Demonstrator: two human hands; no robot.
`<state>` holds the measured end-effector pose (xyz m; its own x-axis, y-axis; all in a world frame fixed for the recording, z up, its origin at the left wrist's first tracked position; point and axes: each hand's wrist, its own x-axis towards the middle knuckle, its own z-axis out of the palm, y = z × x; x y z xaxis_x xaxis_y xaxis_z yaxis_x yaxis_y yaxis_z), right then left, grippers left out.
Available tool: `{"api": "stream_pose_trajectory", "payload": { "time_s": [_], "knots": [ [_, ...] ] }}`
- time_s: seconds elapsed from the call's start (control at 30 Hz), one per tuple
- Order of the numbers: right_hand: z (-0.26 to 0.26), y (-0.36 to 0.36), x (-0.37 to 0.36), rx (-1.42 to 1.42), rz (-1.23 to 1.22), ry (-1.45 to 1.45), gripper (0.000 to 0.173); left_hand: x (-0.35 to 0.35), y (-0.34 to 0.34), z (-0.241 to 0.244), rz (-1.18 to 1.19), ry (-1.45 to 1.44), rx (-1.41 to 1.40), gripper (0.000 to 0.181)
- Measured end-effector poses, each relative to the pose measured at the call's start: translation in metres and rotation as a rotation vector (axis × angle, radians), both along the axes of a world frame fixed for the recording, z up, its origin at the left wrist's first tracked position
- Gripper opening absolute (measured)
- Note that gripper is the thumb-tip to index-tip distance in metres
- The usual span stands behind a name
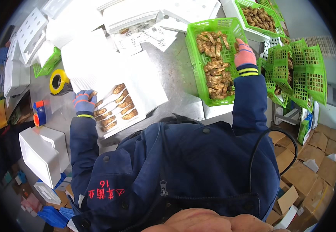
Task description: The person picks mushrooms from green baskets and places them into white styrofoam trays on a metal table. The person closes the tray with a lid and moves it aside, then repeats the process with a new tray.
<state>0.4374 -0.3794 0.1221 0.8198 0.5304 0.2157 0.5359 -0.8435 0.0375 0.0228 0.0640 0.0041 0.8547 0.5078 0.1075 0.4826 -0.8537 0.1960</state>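
My left hand [84, 101], in a blue knit glove, grips a brown mushroom [92, 94] at the left edge of a white foam box [140, 116]. Inside, brown mushrooms [124, 101] lie in slanting rows on white lining, and a white sheet [146, 81] extends over the right side. My right hand [244, 55], in a pink glove, is at the right wall of a green plastic basket [195, 69]. Something brown shows at its fingertips, but whether it is held is unclear. Long-stemmed mushrooms [218, 81] lie in two groups in that basket.
A yellow tape roll [57, 81] and a blue-and-orange tape dispenser [39, 113] sit left on the metal table [179, 72]. Handwritten paper slips [159, 36] lie behind. Green baskets [298, 72] stand right; foam boxes [44, 153] stand left. Cardboard boxes [310, 177] cover the right floor.
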Motion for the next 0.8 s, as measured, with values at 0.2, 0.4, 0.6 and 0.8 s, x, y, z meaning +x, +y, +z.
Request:
{"api": "stream_pose_trajectory", "payload": {
  "time_s": [0.2,0.4,0.6,0.8],
  "knots": [
    [0.042,0.110,-0.107,0.591,0.594,0.406,0.043,-0.002,-0.001,0.012,-0.098,-0.106,0.082,0.020],
    [-0.020,0.255,-0.200,0.401,1.085,0.620,0.048,-0.011,0.007,0.017,-0.160,0.128,0.050,0.024],
    [-0.068,0.308,-0.222,-0.060,1.090,0.611,0.050,-0.014,0.009,0.016,-0.164,0.147,0.010,0.027],
    [-0.083,0.301,-0.226,-0.095,1.027,0.414,0.039,-0.015,0.007,0.026,-0.176,0.146,0.000,0.027]
  ]
}}
